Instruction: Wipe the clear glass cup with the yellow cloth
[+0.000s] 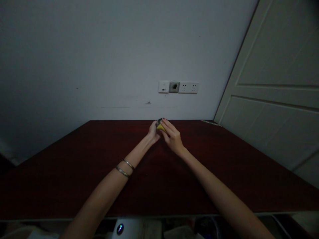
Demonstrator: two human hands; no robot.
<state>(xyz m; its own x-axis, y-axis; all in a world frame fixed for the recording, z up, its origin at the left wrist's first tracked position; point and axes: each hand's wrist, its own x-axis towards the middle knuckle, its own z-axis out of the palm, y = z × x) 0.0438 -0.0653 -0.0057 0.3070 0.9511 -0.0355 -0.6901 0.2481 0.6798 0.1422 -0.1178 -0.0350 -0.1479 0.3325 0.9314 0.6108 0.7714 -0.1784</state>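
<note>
Pinching a small yellow object with a dark top (pixel 160 125) between them, the left hand (pixel 153 132) and right hand (pixel 173 137) close their fingers on it just below the wall sockets (pixel 178 87), above the dark red surface (pixel 74 172); it looks light and rigid, best gripped by its sides

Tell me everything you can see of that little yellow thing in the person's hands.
The small yellow object has a dark grey part at its top. It is held between the left hand and the right hand, just above the far part of the dark red table. Fingers hide most of it, so its shape and material are unclear.
</note>
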